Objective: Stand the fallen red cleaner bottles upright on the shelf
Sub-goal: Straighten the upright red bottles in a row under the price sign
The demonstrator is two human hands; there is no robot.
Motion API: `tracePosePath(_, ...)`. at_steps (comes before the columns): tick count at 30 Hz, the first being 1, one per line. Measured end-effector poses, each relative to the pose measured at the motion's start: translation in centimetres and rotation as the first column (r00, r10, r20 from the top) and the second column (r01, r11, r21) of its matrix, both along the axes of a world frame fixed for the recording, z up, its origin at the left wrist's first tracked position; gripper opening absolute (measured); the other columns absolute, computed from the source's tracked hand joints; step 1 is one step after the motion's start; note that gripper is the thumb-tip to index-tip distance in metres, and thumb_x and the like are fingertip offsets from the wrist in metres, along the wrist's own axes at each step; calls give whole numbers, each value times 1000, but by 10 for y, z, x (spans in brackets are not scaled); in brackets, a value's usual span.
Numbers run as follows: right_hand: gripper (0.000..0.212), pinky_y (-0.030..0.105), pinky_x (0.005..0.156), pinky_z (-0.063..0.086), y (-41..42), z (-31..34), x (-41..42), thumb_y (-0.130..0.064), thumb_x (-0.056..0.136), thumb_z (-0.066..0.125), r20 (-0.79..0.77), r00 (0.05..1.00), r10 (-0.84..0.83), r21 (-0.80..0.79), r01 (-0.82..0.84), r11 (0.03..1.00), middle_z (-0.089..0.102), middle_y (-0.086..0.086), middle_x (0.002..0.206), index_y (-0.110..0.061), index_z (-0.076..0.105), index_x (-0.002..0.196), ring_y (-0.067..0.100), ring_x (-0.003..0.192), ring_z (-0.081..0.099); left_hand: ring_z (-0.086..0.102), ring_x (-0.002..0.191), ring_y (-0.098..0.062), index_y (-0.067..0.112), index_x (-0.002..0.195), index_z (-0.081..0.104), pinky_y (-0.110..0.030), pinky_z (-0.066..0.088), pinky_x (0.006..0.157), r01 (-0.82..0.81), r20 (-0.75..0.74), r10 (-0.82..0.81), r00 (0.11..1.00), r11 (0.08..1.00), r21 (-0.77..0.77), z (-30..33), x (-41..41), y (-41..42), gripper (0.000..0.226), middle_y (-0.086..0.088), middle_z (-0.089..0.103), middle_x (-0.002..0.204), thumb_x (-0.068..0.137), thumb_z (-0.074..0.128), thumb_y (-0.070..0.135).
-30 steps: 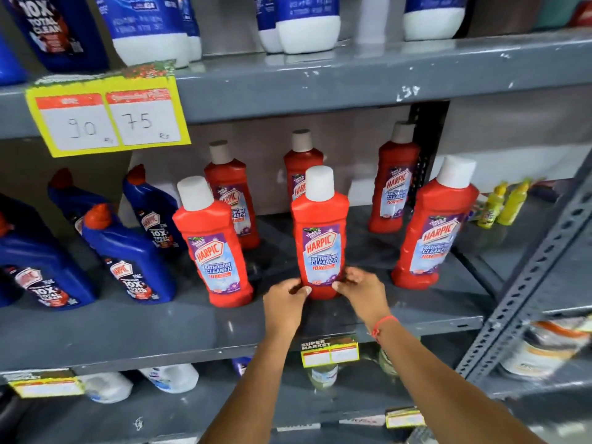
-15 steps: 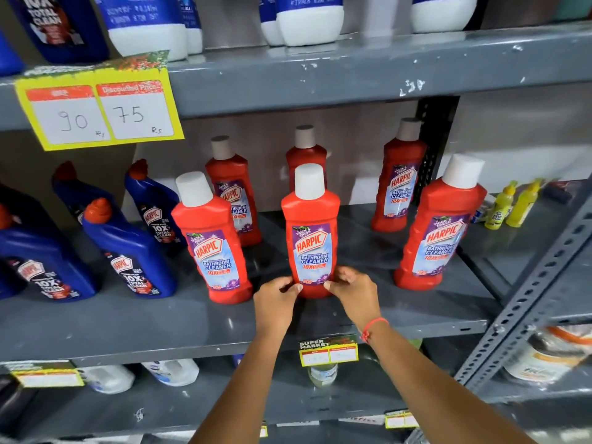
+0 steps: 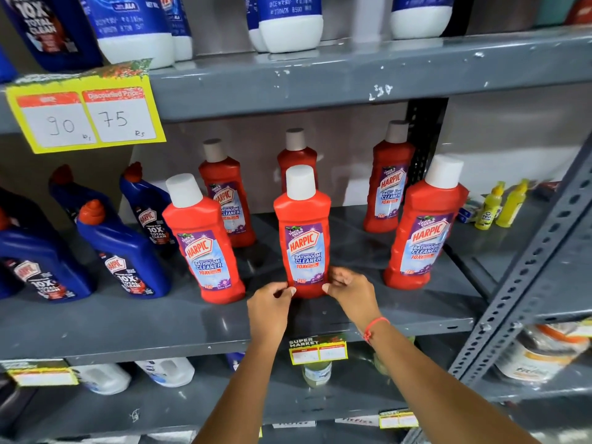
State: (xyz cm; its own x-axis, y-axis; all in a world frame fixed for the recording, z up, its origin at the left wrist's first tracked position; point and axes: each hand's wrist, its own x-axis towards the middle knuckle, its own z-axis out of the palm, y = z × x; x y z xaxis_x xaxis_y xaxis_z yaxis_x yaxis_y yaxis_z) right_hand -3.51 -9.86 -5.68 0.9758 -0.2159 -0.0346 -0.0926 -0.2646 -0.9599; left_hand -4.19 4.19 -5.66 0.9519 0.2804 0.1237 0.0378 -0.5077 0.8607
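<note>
Centre red cleaner bottle [image 3: 303, 238] upright at frame middle on grey shelf [image 3: 128, 318], left hand [image 3: 271, 307] and right hand [image 3: 350, 291] fingertips apparently pinching its base from both sides, five other red bottles standing around it

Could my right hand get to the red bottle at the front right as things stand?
Probably yes. The right hand rests at the base of the middle bottle, and only bare shelf lies between it and the front right bottle.
</note>
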Motion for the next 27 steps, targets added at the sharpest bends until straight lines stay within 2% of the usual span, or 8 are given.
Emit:
tracePosePath(5, 25, 22, 82, 44, -46, -15, -31, 7, 77, 56, 146, 926, -349, -31, 357, 934, 67, 7, 83, -14, 66, 86, 26, 87, 64, 50, 58, -29, -1, 56, 55, -36, 34, 58, 12, -29, -12, 1000, 1000, -29, -13, -20, -25, 41, -24, 63, 62, 79, 60, 32)
tracePosePath(7, 27, 17, 75, 42, -72, -17, -37, 9, 77, 56, 165, 848, -504, 28, 507, 861, 67, 12, 88, -16, 62, 86, 28, 87, 62, 46, 57, -25, -2, 57, 51, -36, 36, 56, 104, -33, -105, 994, 994, -38, -12, -22, -46, 44, -26, 61, 63, 78, 58, 35)
tracePosePath(10, 26, 29, 82, 40, -111, -14, -32, 9, 79, 56, 106, 786, -609, 168, 589, 790, 62, 23, 103, 2, 55, 104, 34, 95, 59, 57, 66, -15, 6, 68, 68, -26, 38, 62, 239, -29, -241, 970, 970, -51, 1, -15, -81, 23, -15, 73, 76, 79, 61, 25)
tracePosePath(14, 52, 26, 86, 41, -150, -11, -16, 2, 77, 64, -35, 904, -427, 115, 428, 897, 54, 13, 113, 4, 44, 125, 27, 107, 53, 64, 100, -20, 4, 101, 68, -19, 40, 81, 303, -32, -304, 952, 953, -26, 6, 1, -119, 26, -13, 72, 107, 79, 63, 16)
tracePosePath(17, 49, 25, 93, 41, -162, -13, -9, 1, 79, 62, -98, 965, -243, 104, 253, 962, 54, 17, 126, 4, 46, 125, 27, 115, 51, 60, 89, -14, -2, 96, 68, -21, 38, 73, 328, -59, -330, 942, 944, -36, 2, 7, -137, 24, -15, 72, 93, 77, 65, 12)
tracePosePath(20, 36, 11, 74, 48, -163, -16, -5, 6, 80, 57, -44, 989, -142, 102, 146, 984, 58, 23, 124, 5, 53, 116, 20, 103, 54, 63, 96, -14, 3, 100, 68, -16, 38, 74, 337, -39, -338, 940, 941, -19, -3, 10, -151, 25, -13, 71, 107, 77, 65, 11)
tracePosePath(24, 29, 34, 95, 45, -163, -20, -1, 3, 80, 58, -24, 987, -157, 99, 158, 982, 63, 17, 118, 2, 59, 109, 19, 99, 56, 64, 104, -23, 3, 103, 67, -21, 43, 89, 267, -44, -268, 962, 963, -26, -6, 16, -159, 27, -16, 70, 110, 78, 66, 13)
tracePosePath(27, 30, 32, 93, 41, -165, -20, -3, 6, 82, 54, -14, 986, -166, 120, 166, 979, 60, 11, 112, 5, 57, 111, 17, 100, 53, 64, 102, -23, 1, 102, 67, -18, 42, 88, 263, -40, -263, 964, 965, -7, -6, 19, -162, 26, -17, 70, 109, 78, 65, 12)
